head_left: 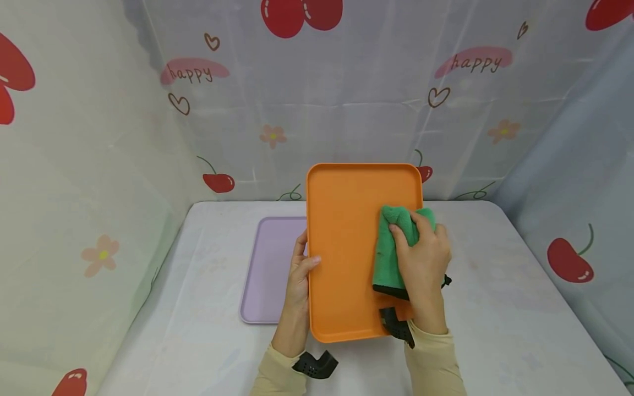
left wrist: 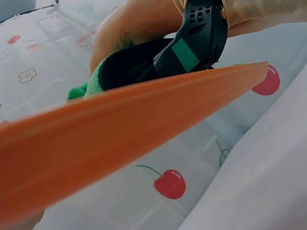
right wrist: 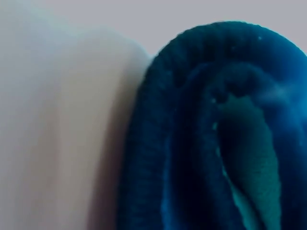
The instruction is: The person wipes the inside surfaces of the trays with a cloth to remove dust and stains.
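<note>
An orange rectangular tray [head_left: 346,236] is held up and tilted over the table, its inside facing the head camera. My left hand [head_left: 296,283] grips its left edge, the thumb over the rim and the other fingers mostly hidden behind. Against the right part of the tray, my right hand [head_left: 427,258] holds a folded green cloth [head_left: 388,269] with a dark hem, bunched between thumb and fingers. From the left wrist, the tray's side [left wrist: 124,129] crosses the view below the cloth. The cloth's rolled dark hem [right wrist: 187,96] fills much of the right wrist view.
A purple tray [head_left: 264,269] lies on the white table [head_left: 208,341], partly covered by the orange one. Printed curtains [head_left: 346,99] hang behind the table and along both sides. Black camera mounts [head_left: 317,366] sit at both wrists.
</note>
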